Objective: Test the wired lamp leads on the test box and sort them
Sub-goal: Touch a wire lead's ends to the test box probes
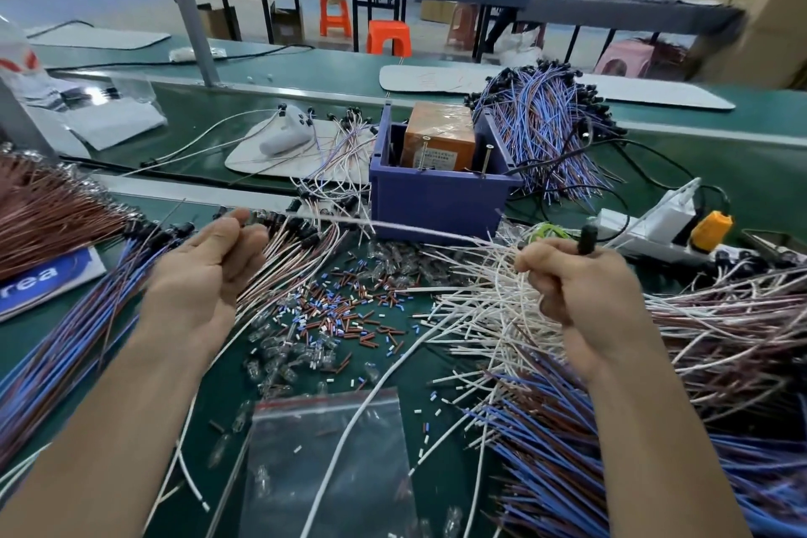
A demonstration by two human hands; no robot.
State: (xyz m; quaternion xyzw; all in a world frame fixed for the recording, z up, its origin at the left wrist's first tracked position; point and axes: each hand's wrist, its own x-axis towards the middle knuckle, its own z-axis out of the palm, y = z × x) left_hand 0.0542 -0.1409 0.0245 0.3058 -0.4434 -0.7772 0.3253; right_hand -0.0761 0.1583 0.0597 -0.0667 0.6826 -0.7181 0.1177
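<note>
Head view shows both hands raised over a green table (227,389) full of wires. Right hand (585,293) is closed in a fist around a black socket (587,237), which sticks up out of the fist. From there a white lead (393,226) runs straight and blurred to the left hand (205,271). The thumb and fingertips of the left hand are pressed together on the far end of this lead. The lead hangs in the air just in front of the test box (436,197), and I cannot tell if it touches the box.

The test box is a blue open bin. It holds an orange block (439,135) wrapped in clear film, and a long screw (487,159) stands beside the block, inside the right wall. A black cable goes out at the right side.

A clear zip bag (327,463) with a red strip lies flat on the near side of the table, and a white wire crosses over it. What is inside the bag I cannot tell. Between the bag and the box lie loose glass bulbs (284,358) and small cut bits (349,310) in blue, brown and white.

White leads (493,297) are piled under the right hand. Blue and brown leads (65,345) lie at the left, and another heap (546,131) lies behind the box.
</note>
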